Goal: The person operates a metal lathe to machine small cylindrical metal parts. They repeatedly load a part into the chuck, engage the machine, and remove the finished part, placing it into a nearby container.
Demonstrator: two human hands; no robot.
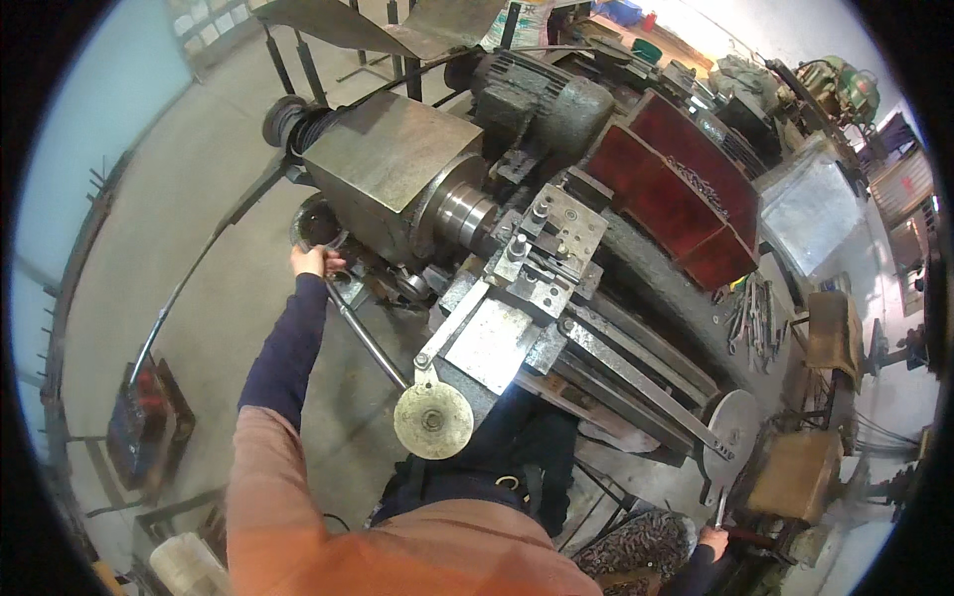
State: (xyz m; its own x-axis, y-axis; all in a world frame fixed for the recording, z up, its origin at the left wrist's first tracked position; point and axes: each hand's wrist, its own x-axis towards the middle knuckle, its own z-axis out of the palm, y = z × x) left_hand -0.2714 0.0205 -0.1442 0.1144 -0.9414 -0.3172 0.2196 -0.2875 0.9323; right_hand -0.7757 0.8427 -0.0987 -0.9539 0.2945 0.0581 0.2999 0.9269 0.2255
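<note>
My left hand point(316, 261) is closed at the lower rim of a round dark metal cup point(320, 221), below the lathe's headstock point(393, 149). What its fingers hold, if anything, is hidden. Beside it starts a steel lever rod point(368, 340) that slants down toward a brass-coloured round dial point(433, 420). Far to the lower right, my right hand point(714, 539) grips a handle point(720, 509) hanging from a grey metal disc point(733, 432). A long flat bar point(641, 379) links that disc to the tool slide point(527, 288). A shiny cylindrical spindle nose point(465, 214) faces the slide.
Behind the slide stands a dark red metal tray point(676, 184) with small parts. An electric motor point(537, 99) sits behind the headstock. Wrenches point(753, 323) lie at the right. A heap of dark small pieces point(641, 544) is near my right arm. A pedal-like box point(149, 427) stands left.
</note>
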